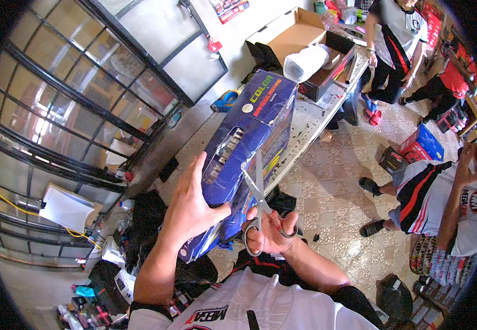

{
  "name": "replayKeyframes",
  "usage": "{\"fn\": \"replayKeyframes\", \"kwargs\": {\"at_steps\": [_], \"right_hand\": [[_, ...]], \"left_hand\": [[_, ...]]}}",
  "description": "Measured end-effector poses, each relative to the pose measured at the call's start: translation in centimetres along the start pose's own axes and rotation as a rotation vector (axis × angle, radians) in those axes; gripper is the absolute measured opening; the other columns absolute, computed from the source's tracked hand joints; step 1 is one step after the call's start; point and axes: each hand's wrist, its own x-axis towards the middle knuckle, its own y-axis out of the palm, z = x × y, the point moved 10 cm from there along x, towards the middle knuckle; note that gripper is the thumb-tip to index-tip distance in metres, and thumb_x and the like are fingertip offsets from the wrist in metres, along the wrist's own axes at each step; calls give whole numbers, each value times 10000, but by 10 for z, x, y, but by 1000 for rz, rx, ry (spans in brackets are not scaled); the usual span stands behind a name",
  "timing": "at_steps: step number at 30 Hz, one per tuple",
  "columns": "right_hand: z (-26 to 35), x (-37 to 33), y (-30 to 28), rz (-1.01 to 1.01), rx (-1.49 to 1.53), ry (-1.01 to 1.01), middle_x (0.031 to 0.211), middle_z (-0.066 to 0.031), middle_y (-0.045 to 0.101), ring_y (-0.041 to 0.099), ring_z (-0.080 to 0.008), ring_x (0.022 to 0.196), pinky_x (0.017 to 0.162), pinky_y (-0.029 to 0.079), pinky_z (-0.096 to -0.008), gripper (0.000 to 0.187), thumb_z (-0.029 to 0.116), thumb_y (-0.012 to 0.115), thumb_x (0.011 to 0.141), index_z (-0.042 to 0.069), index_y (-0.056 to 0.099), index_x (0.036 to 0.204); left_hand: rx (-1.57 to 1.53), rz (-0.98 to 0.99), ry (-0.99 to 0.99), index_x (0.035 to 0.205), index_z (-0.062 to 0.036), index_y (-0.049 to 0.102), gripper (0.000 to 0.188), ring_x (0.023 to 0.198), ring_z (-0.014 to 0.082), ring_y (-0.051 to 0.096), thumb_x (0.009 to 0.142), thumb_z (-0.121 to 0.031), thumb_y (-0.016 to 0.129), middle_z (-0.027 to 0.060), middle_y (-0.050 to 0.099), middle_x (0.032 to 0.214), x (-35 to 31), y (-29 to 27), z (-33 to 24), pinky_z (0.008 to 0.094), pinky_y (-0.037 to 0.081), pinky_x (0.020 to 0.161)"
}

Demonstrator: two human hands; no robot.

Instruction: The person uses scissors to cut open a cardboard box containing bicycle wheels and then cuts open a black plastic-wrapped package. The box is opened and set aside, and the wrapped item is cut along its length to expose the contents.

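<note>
I've got L hand [192, 213] on blue box [244, 148], thumb & index spread wide against it (other fingers hidden, can't tell). R hand [276, 233] has scissors [260, 201], fingers curled thru the loops, blades parted near box's R edge. Box is ctr frame, over bench [311, 118], its contact hidden from me. Behind: open carton [322, 89] w/ white bundle [306, 62]. Tape roll [227, 101] to L.

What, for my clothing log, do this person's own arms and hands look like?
The left hand and right hand are ungloved. The forearms are bare below the short, black-edged sleeves of a white shirt.
</note>
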Motion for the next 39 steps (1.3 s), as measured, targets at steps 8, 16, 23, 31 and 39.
{"fn": "replayKeyframes", "kwargs": {"at_steps": [8, 16, 23, 31, 39], "right_hand": [[5, -6, -16, -129, -205, 11, 791, 17, 576, 595, -118, 662, 566, 482, -248, 911, 712, 762, 739, 76, 475, 1324], [25, -28, -13, -170, -292, 33, 848, -21, 601, 623, -168, 747, 660, 501, -304, 925, 730, 794, 698, 98, 491, 1303], [86, -4, 5, -98, -249, -185, 833, -66, 599, 610, -196, 725, 673, 515, -325, 972, 859, 608, 757, 65, 495, 1305], [149, 31, -10, -179, -331, -324, 772, -9, 570, 532, -124, 614, 571, 448, -247, 898, 848, 562, 797, 92, 546, 1282], [128, 35, -1, -118, -348, -395, 859, -10, 579, 572, -165, 788, 710, 472, -299, 907, 868, 553, 773, 176, 529, 1358]], "left_hand": [[1, 67, -19, 1574, 31, 228, 1091, 1436, 482, 402, 710, -222, 845, 357, 385, 1535, 3, 2, -1, 480, 327, 1213], [4, 6, -30, 1583, -37, 277, 1099, 1331, 454, 541, 667, -202, 863, 309, 507, 1465, 5, -4, 4, 469, 416, 1137], [2, 73, -73, 1579, 11, 235, 1089, 1397, 467, 453, 705, -209, 847, 326, 425, 1516, 2, 3, 6, 474, 365, 1181], [63, 7, 57, 1575, 0, 255, 1083, 1392, 492, 441, 699, -207, 859, 349, 426, 1501, -5, 7, -16, 516, 341, 1182], [64, 18, 47, 1588, 8, 191, 1123, 1419, 520, 387, 714, -223, 858, 379, 368, 1524, -13, 15, -21, 539, 318, 1193]]}}
